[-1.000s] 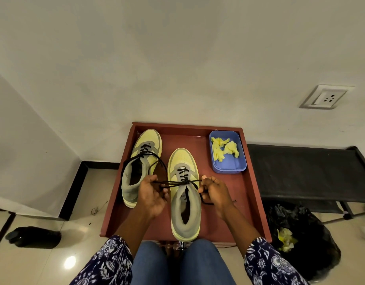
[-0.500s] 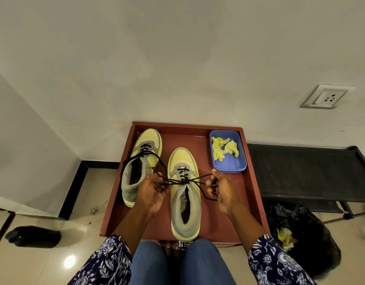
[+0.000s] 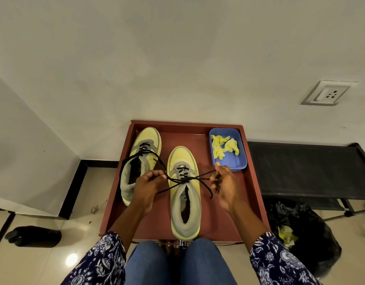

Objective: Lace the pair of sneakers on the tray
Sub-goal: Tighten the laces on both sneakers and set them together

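while both hands pinch the black lace (image 3: 184, 179) ends, left hand (image 3: 146, 185) and right hand (image 3: 224, 183) flank the right sneaker (image 3: 184, 194) on the tray (image 3: 249, 182); left sneaker (image 3: 140, 161) beside it.

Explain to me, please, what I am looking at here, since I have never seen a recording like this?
There is no machine: a person wears a camera on the head, looking down past their knees. Both hands work over a red-brown tray holding two yellow sneakers. The left hand and right hand each pinch an end of the black lace of the near sneaker, drawing it sideways. The far sneaker lies left of it, its lace loose. A blue box of yellow scraps sits in the corner.
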The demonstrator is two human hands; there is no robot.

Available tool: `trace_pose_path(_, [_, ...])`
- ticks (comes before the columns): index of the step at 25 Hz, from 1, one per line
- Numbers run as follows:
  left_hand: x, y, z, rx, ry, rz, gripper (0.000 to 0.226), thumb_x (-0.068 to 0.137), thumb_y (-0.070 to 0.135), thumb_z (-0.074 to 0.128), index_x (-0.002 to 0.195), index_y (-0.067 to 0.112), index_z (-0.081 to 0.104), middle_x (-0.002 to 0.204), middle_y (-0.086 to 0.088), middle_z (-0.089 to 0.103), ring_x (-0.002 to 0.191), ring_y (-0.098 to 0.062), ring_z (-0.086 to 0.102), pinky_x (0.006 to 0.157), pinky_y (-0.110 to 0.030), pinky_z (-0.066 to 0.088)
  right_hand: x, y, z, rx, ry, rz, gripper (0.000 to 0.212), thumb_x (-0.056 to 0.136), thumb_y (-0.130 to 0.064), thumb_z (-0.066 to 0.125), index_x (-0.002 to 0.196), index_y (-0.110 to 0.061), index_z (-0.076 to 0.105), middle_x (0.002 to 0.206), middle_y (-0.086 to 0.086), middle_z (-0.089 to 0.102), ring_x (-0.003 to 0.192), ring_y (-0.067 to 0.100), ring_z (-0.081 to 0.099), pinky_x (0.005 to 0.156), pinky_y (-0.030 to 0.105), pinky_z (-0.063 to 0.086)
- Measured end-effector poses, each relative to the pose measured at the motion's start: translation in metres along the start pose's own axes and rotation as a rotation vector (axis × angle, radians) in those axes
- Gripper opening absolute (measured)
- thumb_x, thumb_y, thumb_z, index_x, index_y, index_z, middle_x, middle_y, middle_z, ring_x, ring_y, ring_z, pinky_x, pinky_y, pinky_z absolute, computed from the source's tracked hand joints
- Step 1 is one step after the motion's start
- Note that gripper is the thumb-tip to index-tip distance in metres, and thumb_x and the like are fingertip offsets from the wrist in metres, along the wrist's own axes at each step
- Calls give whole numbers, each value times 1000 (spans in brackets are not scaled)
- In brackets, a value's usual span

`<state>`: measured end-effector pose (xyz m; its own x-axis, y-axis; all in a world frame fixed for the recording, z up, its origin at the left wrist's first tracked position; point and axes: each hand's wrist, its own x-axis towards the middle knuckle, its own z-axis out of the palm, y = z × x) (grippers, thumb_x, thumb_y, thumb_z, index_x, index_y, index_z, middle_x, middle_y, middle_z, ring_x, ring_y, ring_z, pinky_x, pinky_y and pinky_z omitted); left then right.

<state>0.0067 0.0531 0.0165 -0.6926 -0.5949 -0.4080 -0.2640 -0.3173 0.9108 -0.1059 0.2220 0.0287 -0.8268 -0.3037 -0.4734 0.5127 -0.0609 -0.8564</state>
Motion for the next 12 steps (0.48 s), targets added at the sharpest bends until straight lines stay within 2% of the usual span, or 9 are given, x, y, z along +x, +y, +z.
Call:
trace_pose_path(1, [0, 0, -2, 65, -21, 37, 15, 85, 1, 60, 77, 14, 63, 81, 0, 63, 73, -9, 56, 64, -20, 45, 1, 0, -2, -88, -23, -31, 28, 92, -26, 54, 67, -18, 43, 59, 0, 44, 50, 8, 37, 43, 14, 32])
trace_pose_path(3, [3, -1, -7, 183, -34, 96, 13, 82, 3, 65, 77, 15, 65, 78, -1, 65, 75, -11, 59, 68, -20, 49, 6, 1, -10, -459, -95, -167, 28, 88, -28, 60, 66, -15, 49, 61, 0, 48, 57, 10, 43, 55, 19, 38])
trace_pose_path(5, [5, -2, -9, 274, -24, 132, 14, 80, 7, 68, 74, 19, 66, 76, -1, 65, 74, -13, 59, 70, -24, 49, 12, 2, -18, -799, -131, -250, 25, 84, -34, 64, 64, -22, 55, 65, -2, 58, 64, 12, 51, 64, 27, 41])
trace_pose_path(6, [5, -2, -8, 317, -8, 147, 13, 81, 9, 68, 74, 20, 66, 76, 0, 65, 74, -13, 59, 70, -24, 48, 13, 2, -21, -884, -134, -266, 24, 85, -36, 63, 64, -26, 55, 67, -4, 60, 66, 11, 53, 65, 28, 42])
trace_pose_path(8, [4, -3, -5, 372, 32, 166, 7, 83, 13, 66, 77, 17, 66, 77, 1, 65, 74, -10, 58, 68, -21, 46, 13, 2, -23, -873, -111, -304, 26, 89, -33, 57, 65, -26, 51, 65, -8, 55, 66, 7, 51, 64, 25, 40])
trace_pose_path(10, [3, -7, -3, 365, 56, 158, 5, 85, 15, 64, 81, 13, 66, 77, 1, 65, 74, -9, 58, 66, -20, 45, 9, 1, -22, -697, -60, -286, 30, 94, -27, 50, 65, -20, 45, 63, -9, 47, 62, 4, 43, 59, 19, 36])
trace_pose_path(12, [3, -10, -4, 357, 58, 146, 6, 86, 15, 63, 81, 12, 66, 77, 0, 65, 74, -11, 57, 68, -22, 46, 7, 2, -24, -711, -44, -277, 36, 96, -30, 45, 63, -18, 43, 59, -7, 42, 57, 5, 39, 57, 20, 32])
